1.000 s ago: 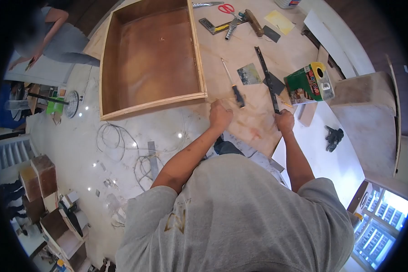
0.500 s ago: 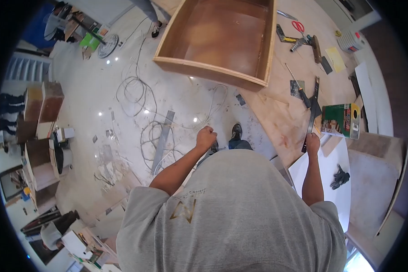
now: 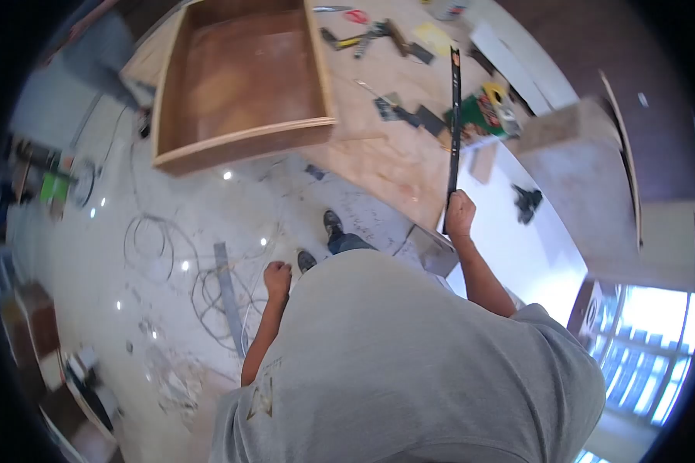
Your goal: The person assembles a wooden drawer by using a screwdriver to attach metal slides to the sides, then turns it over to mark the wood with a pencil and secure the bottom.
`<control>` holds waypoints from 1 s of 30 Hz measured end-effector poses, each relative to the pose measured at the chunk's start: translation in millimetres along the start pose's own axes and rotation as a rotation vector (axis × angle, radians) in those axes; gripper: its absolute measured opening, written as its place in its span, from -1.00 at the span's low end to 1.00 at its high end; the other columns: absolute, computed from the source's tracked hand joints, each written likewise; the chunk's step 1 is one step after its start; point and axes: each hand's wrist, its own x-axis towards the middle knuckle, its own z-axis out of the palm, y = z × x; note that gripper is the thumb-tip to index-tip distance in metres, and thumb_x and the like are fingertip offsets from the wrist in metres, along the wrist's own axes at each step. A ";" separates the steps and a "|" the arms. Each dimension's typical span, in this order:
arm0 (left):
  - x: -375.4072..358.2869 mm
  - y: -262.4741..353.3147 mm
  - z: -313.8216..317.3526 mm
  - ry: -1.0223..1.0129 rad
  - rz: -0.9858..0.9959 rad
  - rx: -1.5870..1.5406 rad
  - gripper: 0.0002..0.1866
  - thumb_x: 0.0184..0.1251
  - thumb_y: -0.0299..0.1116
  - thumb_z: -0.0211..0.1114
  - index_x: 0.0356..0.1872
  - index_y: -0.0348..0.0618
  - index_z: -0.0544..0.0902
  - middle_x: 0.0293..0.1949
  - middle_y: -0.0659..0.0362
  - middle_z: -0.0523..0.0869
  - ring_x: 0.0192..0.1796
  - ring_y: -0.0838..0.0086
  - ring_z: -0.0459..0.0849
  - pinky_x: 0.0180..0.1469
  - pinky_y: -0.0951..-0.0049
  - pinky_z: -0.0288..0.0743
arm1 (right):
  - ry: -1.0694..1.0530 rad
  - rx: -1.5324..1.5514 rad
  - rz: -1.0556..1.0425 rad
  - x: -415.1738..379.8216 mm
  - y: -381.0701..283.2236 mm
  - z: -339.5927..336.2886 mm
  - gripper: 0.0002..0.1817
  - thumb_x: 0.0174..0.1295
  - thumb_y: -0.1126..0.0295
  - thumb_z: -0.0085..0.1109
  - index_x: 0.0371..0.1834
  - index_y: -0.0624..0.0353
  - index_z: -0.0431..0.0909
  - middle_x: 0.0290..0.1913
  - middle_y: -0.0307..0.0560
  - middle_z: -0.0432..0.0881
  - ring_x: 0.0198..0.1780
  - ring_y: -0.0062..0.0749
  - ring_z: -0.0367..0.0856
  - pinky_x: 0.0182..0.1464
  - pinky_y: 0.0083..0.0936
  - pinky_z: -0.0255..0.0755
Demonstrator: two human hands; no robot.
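His left hand (image 3: 277,278) hangs curled in an empty fist above the cable-strewn floor (image 3: 170,231). His right hand (image 3: 460,214) grips the bottom of a long black metal rail (image 3: 454,123), raised upright over the plywood tabletop (image 3: 386,166), near the open wooden box (image 3: 239,85).

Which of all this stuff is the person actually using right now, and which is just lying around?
In use:
- long dark metal rail, gripped at its lower end by the right hand
- left hand, closed in a fist, nothing visible in it

Lying about:
- open wooden box
- green carton
- red-handled scissors
- cables on the floor
- black gloves
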 end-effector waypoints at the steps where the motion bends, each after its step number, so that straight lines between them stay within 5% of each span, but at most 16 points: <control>1: -3.0 15.5 -5.7 -0.029 -0.145 -0.033 -0.71 0.07 -0.34 0.34 -0.31 -0.42 0.69 -0.53 -0.03 0.73 -0.50 0.32 0.71 -0.35 0.33 0.58 | 0.006 0.095 0.031 -9.4 -19.2 -21.9 -0.69 0.28 0.36 -0.16 -0.57 0.31 0.39 -0.55 0.28 0.42 -0.49 0.10 0.43 -0.36 -0.09 0.31; 5: 2.5 24.0 -14.2 -0.075 0.001 0.142 -0.70 0.03 -0.30 0.34 -0.37 -0.40 0.70 -0.50 -0.09 0.73 -0.43 0.20 0.73 -0.26 0.27 0.59 | 0.277 0.161 0.029 -21.2 0.2 -54.3 -0.67 0.34 0.36 -0.21 -0.59 0.29 0.26 -0.62 0.13 0.19 -0.56 -0.23 0.14 -0.44 -0.20 0.16; 6: 8.0 16.3 -13.5 -0.072 0.049 0.205 -0.70 0.02 -0.29 0.34 -0.38 -0.40 0.70 -0.48 -0.11 0.73 -0.40 0.16 0.73 -0.24 0.25 0.59 | 0.294 0.025 0.037 -21.9 6.6 -65.3 -0.67 0.31 0.34 -0.19 -0.58 0.30 0.34 -0.57 0.20 0.34 -0.54 -0.03 0.33 -0.41 -0.16 0.23; 8: 39.4 -41.3 0.5 -0.127 0.217 0.287 -0.69 -0.02 -0.25 0.32 -0.46 -0.38 0.69 -0.47 -0.17 0.70 -0.34 0.00 0.71 -0.19 0.12 0.55 | 0.385 -0.041 0.139 -28.5 53.1 -59.5 -0.69 0.35 0.35 -0.13 -0.57 0.19 0.39 -0.55 0.09 0.46 -0.50 -0.05 0.44 -0.42 -0.15 0.27; 9: 41.1 -23.7 -6.6 -0.182 0.057 0.265 -0.68 -0.05 -0.22 0.30 -0.51 -0.37 0.66 -0.47 -0.20 0.67 -0.32 -0.11 0.66 -0.19 -0.01 0.49 | 0.343 -0.282 0.066 -33.2 111.3 -48.3 -0.73 0.33 0.36 -0.07 -0.54 0.14 0.45 -0.55 0.03 0.51 -0.45 -0.08 0.53 -0.41 -0.15 0.33; 11: 46.5 -10.6 -9.4 -0.132 0.026 0.239 -0.68 -0.02 -0.20 0.26 -0.52 -0.35 0.66 -0.42 -0.25 0.67 -0.24 -0.14 0.66 -0.14 -0.04 0.48 | 0.153 -0.573 0.320 -32.7 146.3 -41.8 -0.69 0.34 0.31 -0.07 -0.48 0.16 0.61 -0.41 0.07 0.67 -0.36 -0.05 0.67 -0.28 -0.10 0.51; 13: 42.9 22.5 -18.7 -0.054 0.022 0.257 -0.67 -0.01 -0.20 0.25 -0.46 -0.34 0.69 -0.34 -0.23 0.70 -0.16 -0.10 0.68 -0.07 0.04 0.52 | 0.040 -0.466 0.667 -27.2 133.2 -47.1 -0.56 0.38 0.20 -0.15 -0.40 0.26 0.67 -0.28 0.14 0.74 -0.25 -0.02 0.73 -0.18 -0.10 0.56; 15: 48.0 25.8 -18.8 0.043 0.056 0.233 -0.70 0.00 -0.22 0.28 -0.45 -0.31 0.71 -0.38 -0.19 0.71 -0.22 -0.09 0.69 -0.11 0.08 0.54 | 0.008 -0.444 0.638 -32.2 168.8 -39.4 -0.45 0.40 0.11 -0.24 -0.31 0.33 0.69 -0.23 0.21 0.74 -0.16 0.03 0.74 -0.11 -0.08 0.57; 19: 36.5 20.4 -18.0 0.136 0.077 0.150 -0.72 0.01 -0.21 0.29 -0.49 -0.27 0.71 -0.40 -0.15 0.72 -0.26 -0.04 0.70 -0.15 0.09 0.55 | 0.100 -0.098 0.900 -23.6 219.1 -21.2 -0.44 0.40 0.11 -0.27 -0.27 0.32 0.69 -0.20 0.24 0.73 -0.14 0.08 0.72 -0.05 -0.05 0.54; 22: 28.3 0.8 -19.5 0.055 -0.027 0.193 -0.71 0.03 -0.19 0.30 -0.55 -0.27 0.69 -0.44 -0.12 0.71 -0.31 0.00 0.70 -0.18 0.10 0.55 | 0.106 -0.006 0.998 -4.8 227.3 -10.3 -0.46 0.36 0.09 -0.23 -0.22 0.33 0.67 -0.15 0.23 0.72 -0.13 0.08 0.71 -0.02 -0.08 0.54; 25: 16.5 -15.2 -25.7 -0.116 -0.119 0.334 -0.65 0.01 -0.23 0.27 -0.33 -0.37 0.72 -0.26 -0.23 0.74 -0.10 -0.07 0.71 0.01 0.11 0.55 | 0.029 -0.007 1.010 11.7 226.1 -0.9 -0.50 0.32 0.09 -0.15 -0.16 0.33 0.65 -0.11 0.19 0.72 -0.11 0.04 0.71 -0.03 -0.15 0.57; 28: 7.4 -60.7 -14.8 -0.145 0.004 0.423 -0.65 -0.01 -0.22 0.26 -0.37 -0.37 0.72 -0.26 -0.24 0.73 -0.10 -0.09 0.70 0.01 0.10 0.55 | 0.010 0.017 1.137 24.4 201.0 2.6 -0.55 0.30 0.13 -0.07 -0.06 0.30 0.61 -0.04 0.14 0.70 -0.07 -0.03 0.72 -0.03 -0.23 0.59; 30: -7.8 -41.3 -19.2 -0.116 -0.154 0.252 -0.65 -0.01 -0.21 0.25 -0.40 -0.37 0.72 -0.26 -0.25 0.72 -0.11 -0.10 0.70 0.01 0.09 0.55 | -0.557 -0.816 0.469 30.3 195.6 -4.8 -0.61 0.29 0.16 0.04 -0.05 0.26 0.61 -0.03 0.12 0.70 -0.05 -0.07 0.72 -0.05 -0.25 0.59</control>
